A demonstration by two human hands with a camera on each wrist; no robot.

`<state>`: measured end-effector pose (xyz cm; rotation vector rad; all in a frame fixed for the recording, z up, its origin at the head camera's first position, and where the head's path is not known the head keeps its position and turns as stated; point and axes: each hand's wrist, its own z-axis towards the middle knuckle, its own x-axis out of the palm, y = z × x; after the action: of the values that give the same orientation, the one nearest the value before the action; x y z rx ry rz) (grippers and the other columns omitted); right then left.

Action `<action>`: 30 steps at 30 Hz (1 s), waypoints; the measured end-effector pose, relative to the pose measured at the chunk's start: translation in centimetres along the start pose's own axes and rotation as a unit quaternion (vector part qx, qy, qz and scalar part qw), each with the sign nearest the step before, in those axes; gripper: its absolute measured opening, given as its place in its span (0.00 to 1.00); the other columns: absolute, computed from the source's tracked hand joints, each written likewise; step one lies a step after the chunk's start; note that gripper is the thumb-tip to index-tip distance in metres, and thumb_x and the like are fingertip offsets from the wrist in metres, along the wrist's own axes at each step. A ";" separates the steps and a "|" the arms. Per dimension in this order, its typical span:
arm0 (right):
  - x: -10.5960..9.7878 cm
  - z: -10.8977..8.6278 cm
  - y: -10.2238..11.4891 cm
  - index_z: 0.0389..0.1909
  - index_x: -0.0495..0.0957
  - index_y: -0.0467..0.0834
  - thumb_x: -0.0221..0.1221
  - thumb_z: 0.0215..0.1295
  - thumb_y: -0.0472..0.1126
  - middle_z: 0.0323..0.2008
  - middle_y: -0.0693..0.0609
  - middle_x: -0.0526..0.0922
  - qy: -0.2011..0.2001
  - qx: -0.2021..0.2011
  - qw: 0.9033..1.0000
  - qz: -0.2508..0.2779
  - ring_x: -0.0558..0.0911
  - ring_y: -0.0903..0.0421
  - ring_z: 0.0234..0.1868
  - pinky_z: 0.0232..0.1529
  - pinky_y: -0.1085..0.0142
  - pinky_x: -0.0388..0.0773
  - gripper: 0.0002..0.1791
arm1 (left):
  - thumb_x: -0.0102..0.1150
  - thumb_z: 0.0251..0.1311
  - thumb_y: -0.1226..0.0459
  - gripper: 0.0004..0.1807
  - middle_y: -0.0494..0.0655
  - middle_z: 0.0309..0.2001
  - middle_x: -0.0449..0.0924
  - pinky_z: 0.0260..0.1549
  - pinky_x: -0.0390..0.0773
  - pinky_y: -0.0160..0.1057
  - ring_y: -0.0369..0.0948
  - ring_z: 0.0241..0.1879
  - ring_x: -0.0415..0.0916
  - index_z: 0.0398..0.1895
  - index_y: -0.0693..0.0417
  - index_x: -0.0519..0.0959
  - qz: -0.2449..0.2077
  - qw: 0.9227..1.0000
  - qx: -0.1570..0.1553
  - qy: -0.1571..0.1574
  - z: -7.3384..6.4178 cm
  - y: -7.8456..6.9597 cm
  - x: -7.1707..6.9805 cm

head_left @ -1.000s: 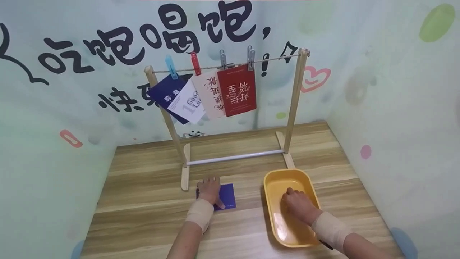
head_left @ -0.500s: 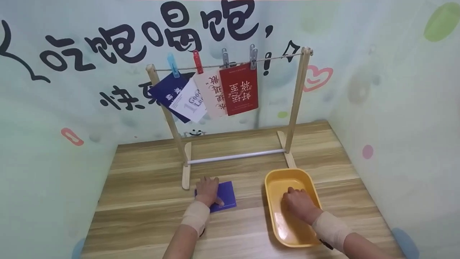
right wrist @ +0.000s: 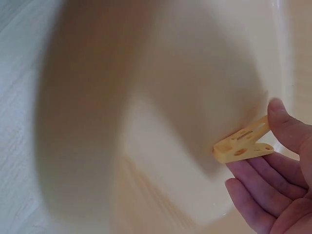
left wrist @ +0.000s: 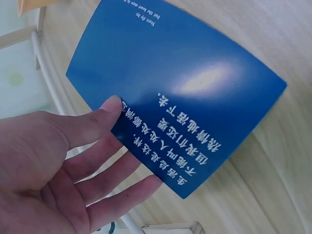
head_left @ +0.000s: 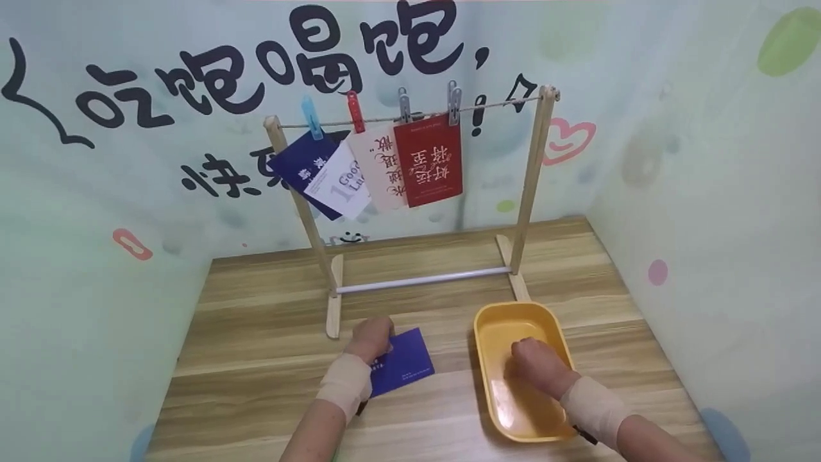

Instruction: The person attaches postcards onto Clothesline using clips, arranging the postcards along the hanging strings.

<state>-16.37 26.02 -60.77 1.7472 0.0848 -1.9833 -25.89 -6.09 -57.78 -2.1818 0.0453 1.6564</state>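
My left hand [head_left: 374, 338] pinches a blue card [left wrist: 180, 83] by its edge, thumb on the printed face and fingers beneath; white Chinese lettering shows on it in the left wrist view. In the head view that card lies just above the wood surface, partly covered by the hand. Inside the yellow tray [head_left: 485, 385] is my right hand [head_left: 542, 366]. The right wrist view shows it holding a yellow clothespin [right wrist: 241, 145] between thumb and fingers; in the head view the clothespin is hidden by the hand.
Behind the hands stands a wooden rack [head_left: 532, 173] with a string across its top. A blue clothespin [head_left: 312, 119], a red clothespin [head_left: 355, 112] and grey ones hold several cards, a red card [head_left: 430, 160] rightmost. A pale rod [head_left: 423, 280] joins the rack's feet.
My left hand has gone from lying flat over the blue card to pinching its edge, and the card has turned and shifted slightly. The right hand has stayed in the tray, hardly moving.
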 end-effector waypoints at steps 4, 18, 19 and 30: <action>-0.6 0.1 0.0 0.14 0.72 0.43 0.66 0.39 0.33 0.13 0.53 0.71 0.003 -0.006 1.000 0.022 0.66 0.59 0.17 0.17 0.65 0.66 0.11 | 0.75 0.47 0.71 0.08 0.51 0.36 0.88 0.44 0.83 0.50 0.49 0.39 0.84 0.32 0.58 0.87 -0.024 1.000 0.008 0.007 -0.1 -0.1 -0.7; -0.9 0.4 0.6 0.26 0.76 0.36 0.66 0.48 0.28 0.22 0.48 0.76 -0.011 -0.023 0.999 0.042 0.73 0.54 0.21 0.21 0.64 0.73 0.07 | 0.69 0.52 0.75 0.03 0.47 0.27 0.81 0.31 0.75 0.33 0.38 0.28 0.72 0.30 0.66 0.83 -0.233 0.970 -0.009 0.072 -0.9 -0.5 -2.1; -0.8 0.4 0.6 0.27 0.76 0.36 0.65 0.49 0.28 0.22 0.48 0.76 -0.014 -0.025 0.999 0.041 0.73 0.54 0.21 0.21 0.64 0.73 0.07 | 0.68 0.53 0.77 0.03 0.48 0.26 0.80 0.30 0.76 0.33 0.38 0.28 0.73 0.29 0.68 0.82 -0.257 0.963 -0.010 0.077 -0.9 -0.5 -2.1; -1.3 0.6 0.8 0.30 0.78 0.36 0.68 0.53 0.31 0.24 0.47 0.79 -0.017 0.013 0.999 0.034 0.78 0.51 0.25 0.25 0.61 0.76 0.08 | 0.63 0.52 0.79 0.02 0.52 0.25 0.81 0.30 0.80 0.36 0.40 0.26 0.75 0.28 0.73 0.80 -0.310 0.945 0.041 0.096 -0.9 -0.9 -1.5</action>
<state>-16.49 25.53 -59.20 1.7081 -0.0105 -1.9733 -25.29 -5.86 -55.91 -1.9985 -0.4635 1.0662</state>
